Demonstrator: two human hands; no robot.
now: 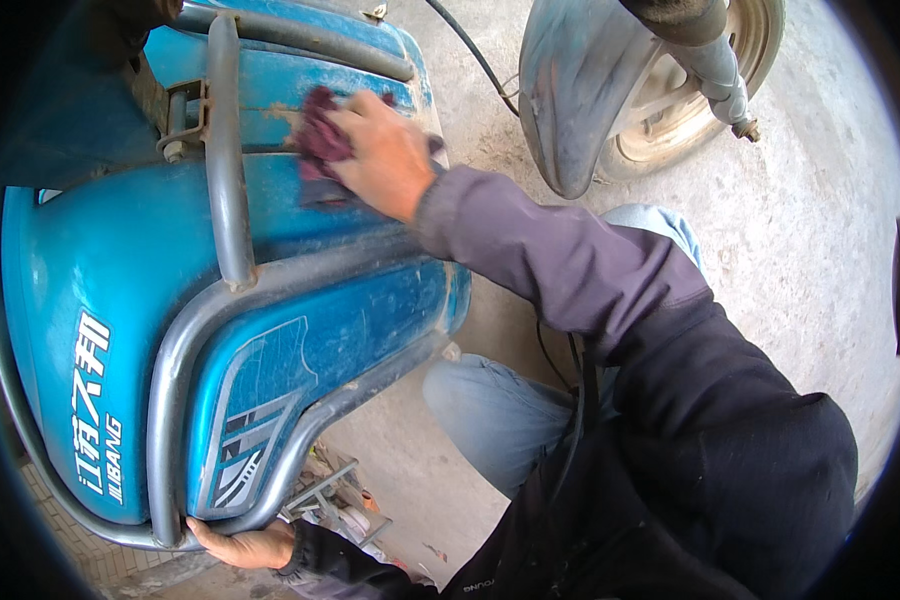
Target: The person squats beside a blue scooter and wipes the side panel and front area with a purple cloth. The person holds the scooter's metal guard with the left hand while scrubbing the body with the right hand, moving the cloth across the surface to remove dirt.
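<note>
A crumpled dark red cloth is bunched under my right hand, pressed against the dusty blue body panel of a vehicle. The hand is slightly blurred. Grey tubular metal guard bars frame the panel, which bears white lettering and a grey-and-white decal. At the bottom, my left hand grips the lower corner of the metal guard bar, thumb showing and the other fingers mostly hidden beneath. Brown dirt or wear marks the panel seam beside the cloth.
Another vehicle's front wheel with a grey mudguard stands at the top right, near a black cable. My bent knee is close to the panel. Metal framing and scattered items lie on the concrete floor below.
</note>
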